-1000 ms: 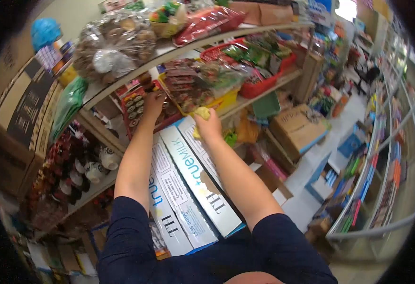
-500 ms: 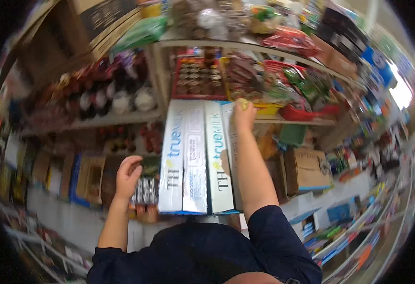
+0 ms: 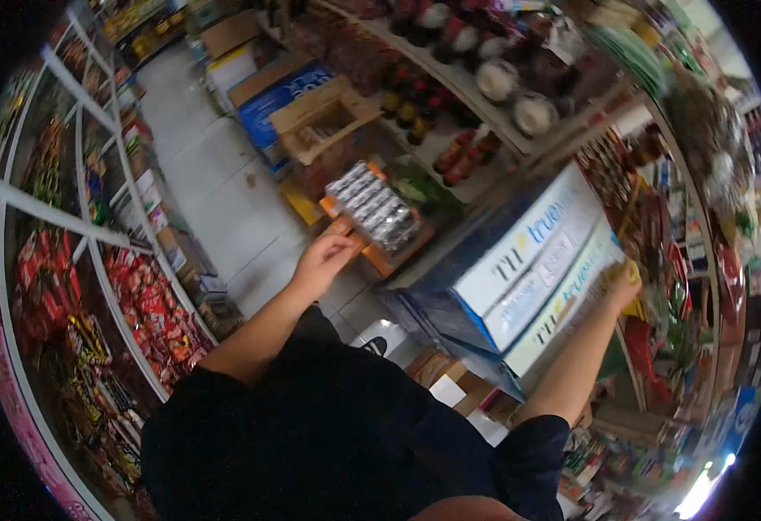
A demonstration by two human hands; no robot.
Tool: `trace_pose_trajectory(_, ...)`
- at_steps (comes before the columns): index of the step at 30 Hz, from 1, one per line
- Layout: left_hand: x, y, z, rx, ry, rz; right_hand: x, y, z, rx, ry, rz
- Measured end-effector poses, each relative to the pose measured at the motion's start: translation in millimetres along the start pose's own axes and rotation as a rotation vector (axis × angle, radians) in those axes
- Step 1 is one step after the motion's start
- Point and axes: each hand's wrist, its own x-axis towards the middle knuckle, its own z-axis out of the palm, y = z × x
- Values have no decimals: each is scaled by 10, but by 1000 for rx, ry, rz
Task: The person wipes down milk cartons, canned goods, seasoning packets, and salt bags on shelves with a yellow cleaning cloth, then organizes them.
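1. We see the left hand with its fingers bent at the near corner of an orange-edged box; the fingertips seem to meet the edge, but we cannot tell whether they grip it.
2. Just beyond the left hand's fingertips, and a little to their right, we find silver-and-black packs set in rows on that box.
3. The right hand, well apart from the left, is closed around a yellow cloth, slightly blurred.
4. Directly to the left of the right hand we note the milk cartons, side by side and lettered "TH true MILK"; the hand lies along the outer side of the nearer one, though blur keeps us from judging contact.
5. Beyond the cartons, up and left from the right hand, we observe a shelf holding white-topped jars, with red-capped bottles on a lower level.
6. Farther beyond the left hand we mark an open cardboard box and a blue carton beside the tiled floor.
7. To the left of the left hand we see a display rack with red packets.
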Motion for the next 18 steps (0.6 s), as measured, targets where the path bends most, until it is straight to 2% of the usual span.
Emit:
trace_pose_trajectory(2,34,-13,-361,110,48,77,12,-72,6,-375,71,-100)
trace_pose_trajectory(3,47,47,-581,121,71,82,152,-8,-48,-174,-126,-81)
trace_pose_trajectory(4,63,118,-814,131,95,87,225,14,-112,-352,-60,-352)
trace_pose_trajectory(5,86,213,-1071,92,160,130,320,-25,-90,-324,-91,-379)
trace_pose_trajectory(7,182,316,-1726,97,286,162,45,-555,4,-173,27,-388)
trace_pose_trajectory(8,232,413,-2071,94,360,160,-231,-900,101,98,53,-262)
trace_pose_trajectory(9,308,436,-2480,157,444,141,-323,-1183,178,-58,31,-313)
trace_pose_trajectory(10,358,437,-2847,213,529,114,-571,-1560,355,-27,-58,-326)
trace_pose_trajectory(13,487,851,-3606,125,719,151,-1452,-2546,1091,98,-379,-409)
trace_pose_trajectory(15,605,946,-4039,111,785,205,-1911,-2923,1703,96,-566,-552)
trace_pose_trajectory(18,645,1034,-4482,256,803,173,-2384,-3140,2662,-230,-687,-864)
